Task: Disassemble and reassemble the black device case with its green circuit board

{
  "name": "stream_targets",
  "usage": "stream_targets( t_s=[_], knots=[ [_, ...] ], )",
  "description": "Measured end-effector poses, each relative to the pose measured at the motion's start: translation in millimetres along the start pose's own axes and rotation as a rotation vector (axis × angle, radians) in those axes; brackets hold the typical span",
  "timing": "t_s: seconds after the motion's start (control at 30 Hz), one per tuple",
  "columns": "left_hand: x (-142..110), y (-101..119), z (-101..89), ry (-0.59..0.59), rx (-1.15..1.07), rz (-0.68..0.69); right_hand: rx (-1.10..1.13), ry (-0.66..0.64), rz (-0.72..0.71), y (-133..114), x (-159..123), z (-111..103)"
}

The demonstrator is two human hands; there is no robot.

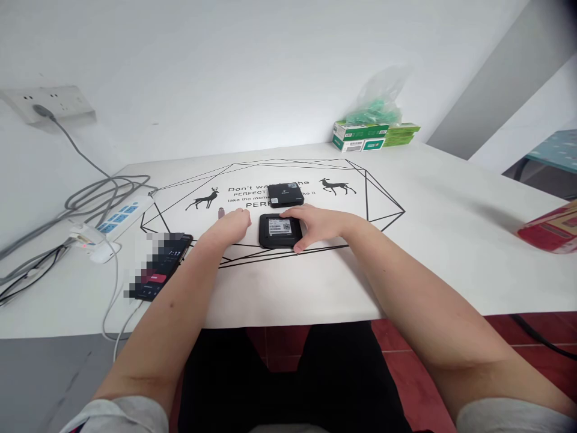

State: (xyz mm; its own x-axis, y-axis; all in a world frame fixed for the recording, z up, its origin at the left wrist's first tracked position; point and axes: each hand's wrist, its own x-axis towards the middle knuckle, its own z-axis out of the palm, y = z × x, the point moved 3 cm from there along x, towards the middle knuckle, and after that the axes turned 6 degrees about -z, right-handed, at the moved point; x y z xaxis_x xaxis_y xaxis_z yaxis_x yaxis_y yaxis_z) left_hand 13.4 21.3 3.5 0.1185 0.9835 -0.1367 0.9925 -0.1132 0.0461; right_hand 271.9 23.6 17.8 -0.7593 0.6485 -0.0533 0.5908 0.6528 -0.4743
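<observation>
Two flat black devices lie on the white table (288,304), over its printed lettering and between the two deer figures. The nearer device (276,240), in front of the person and between the hands, shows a white label (280,226) on its upper face. The right hand (322,222) grips it from the right, thumb at the near edge and fingers at the far edge. The farther device (285,195) sits just behind it, a little to the right, and covers part of the lettering. The left hand (235,225) is closed, its fingers curled in, resting near the left side of the nearer device. A small brownish tip (220,213) shows beside that hand; whether the hand holds it or it simply lies behind, I cannot tell. Left of the left forearm is a phone (164,264), partly pixelated, with a pale cable at its lower end. Beyond it lies a white power strip (121,221) with blue sockets. Green-and-white boxes (360,137) stand by the wall, a plastic bag (376,108) on top.
</observation>
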Motion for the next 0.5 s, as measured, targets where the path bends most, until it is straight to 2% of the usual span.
stream_targets(
  t_s=[0.2,0.3,0.37,0.5],
  knots=[
    [-9.7,8.3,-10.3,-0.024,-0.007,-0.015,-0.002,-0.008,0.002,0.4,-0.1,0.3],
    [-19.4,12.8,-22.7,0.013,-0.127,-0.006,0.007,-0.006,0.008,0.5,-0.7,0.4],
    [-26.2,17.7,-28.2,0.016,-0.242,0.044,0.015,-0.003,0.007,0.6,-0.8,0.5],
    [-35.1,28.5,-28.9,-0.062,-0.365,0.184,0.006,-0.002,-0.008,0.6,-0.1,0.7]
  ],
)
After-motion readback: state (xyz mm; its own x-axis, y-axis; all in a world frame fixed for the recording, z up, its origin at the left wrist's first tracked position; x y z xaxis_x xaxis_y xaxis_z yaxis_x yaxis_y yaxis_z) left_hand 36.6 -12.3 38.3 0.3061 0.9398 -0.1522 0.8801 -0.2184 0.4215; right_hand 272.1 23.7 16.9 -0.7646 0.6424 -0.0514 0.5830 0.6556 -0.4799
